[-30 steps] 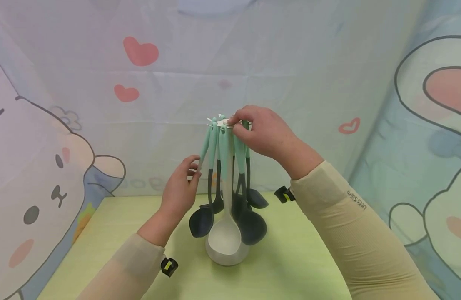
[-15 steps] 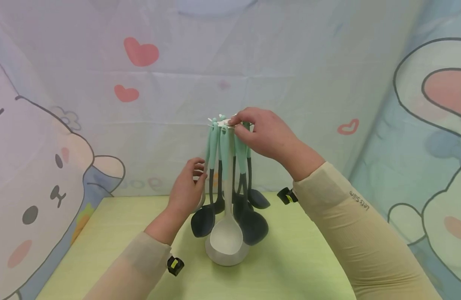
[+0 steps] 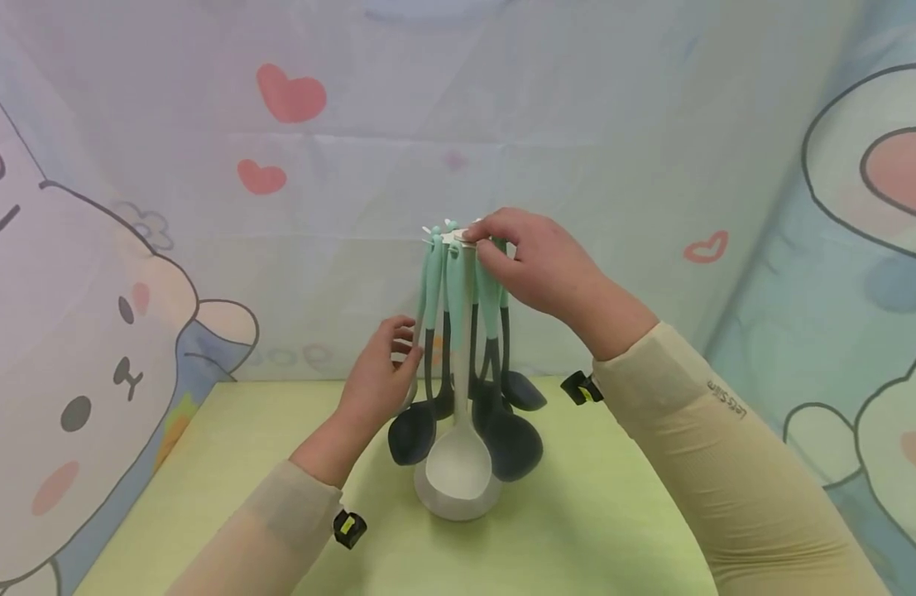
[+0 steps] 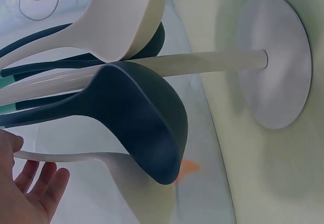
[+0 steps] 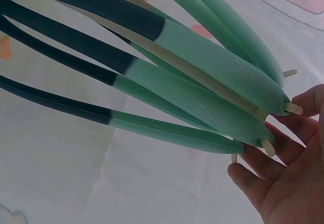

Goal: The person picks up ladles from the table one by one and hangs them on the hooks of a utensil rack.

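Note:
A utensil stand with a round white base (image 3: 458, 511) and a pale pole (image 4: 217, 62) stands upright, with several mint-handled utensils hanging round its top. At the top, my right hand (image 3: 543, 265) grips the hook ring with thumb and fingers. On the left side, my left hand (image 3: 379, 372) pinches the thin stem of a pale utensil (image 4: 76, 157), thumb on one side and fingers on the other. Its broad head (image 4: 144, 191) lies partly behind a dark ladle (image 4: 136, 117). In front hangs a cream ladle (image 3: 459, 465).
Another dark utensil (image 3: 511, 447) hangs at the right front, and a dark turner (image 3: 523, 391) behind it. The stand is on a pale green tabletop (image 3: 577, 513). A cartoon-printed curtain (image 3: 614, 165) closes off the back and sides.
My left hand has moved right, bringing the pale utensil from an outward tilt to nearly upright beside the others. The right hand stays on the stand's top. The head view has shifted slightly.

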{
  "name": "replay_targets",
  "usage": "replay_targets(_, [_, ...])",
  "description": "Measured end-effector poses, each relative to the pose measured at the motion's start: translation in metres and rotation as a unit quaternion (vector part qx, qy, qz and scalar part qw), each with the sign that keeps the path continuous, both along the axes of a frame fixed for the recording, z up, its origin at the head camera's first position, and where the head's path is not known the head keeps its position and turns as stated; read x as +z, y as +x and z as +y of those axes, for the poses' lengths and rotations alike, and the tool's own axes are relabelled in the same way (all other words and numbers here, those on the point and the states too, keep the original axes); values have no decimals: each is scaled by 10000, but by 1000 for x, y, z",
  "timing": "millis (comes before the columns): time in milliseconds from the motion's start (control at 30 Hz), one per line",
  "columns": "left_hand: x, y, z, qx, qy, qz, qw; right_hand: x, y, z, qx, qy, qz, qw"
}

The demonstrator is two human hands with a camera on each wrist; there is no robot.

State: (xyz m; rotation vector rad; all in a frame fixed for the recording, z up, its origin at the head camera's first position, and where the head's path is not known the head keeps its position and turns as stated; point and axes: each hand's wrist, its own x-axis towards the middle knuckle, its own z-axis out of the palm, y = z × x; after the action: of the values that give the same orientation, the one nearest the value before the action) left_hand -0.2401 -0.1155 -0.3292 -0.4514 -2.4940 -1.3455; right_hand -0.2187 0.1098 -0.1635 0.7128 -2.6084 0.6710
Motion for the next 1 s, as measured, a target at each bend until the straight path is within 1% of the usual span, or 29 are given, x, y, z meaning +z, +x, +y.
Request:
replay_targets(133, [1, 2, -1, -50, 9, 36, 10000, -4, 1, -1, 68, -101, 195, 9997])
replay_targets(267, [3, 6, -3, -56, 31, 64, 10000, -9, 1, -3, 136, -159, 511, 9985])
replay_targets(400, [4, 9, -4, -73, 2, 56, 10000, -14, 1, -4, 253, -254, 928, 9950])
replay_targets(500, [2, 12, -6, -105, -7, 34, 9999, -21, 0, -5, 381, -388, 1099, 9925])
replay_targets(567, [-1, 14, -7, -131, -45, 17, 9999, -26, 1, -5, 417, -530, 1058, 9921])
replay_targets(767, [-9, 19, -10, -185, -137, 25, 9997, -40, 2, -2, 435, -858, 718, 9928])
replay_targets(867, [-8, 21, -13, -155, -144, 54, 9998, -45, 0, 3, 499, -940, 649, 9922])
replay_targets(1000, [-2, 21, -16, -190, -225, 155, 9994, -53, -4, 18, 351, -1185, 522, 9910])
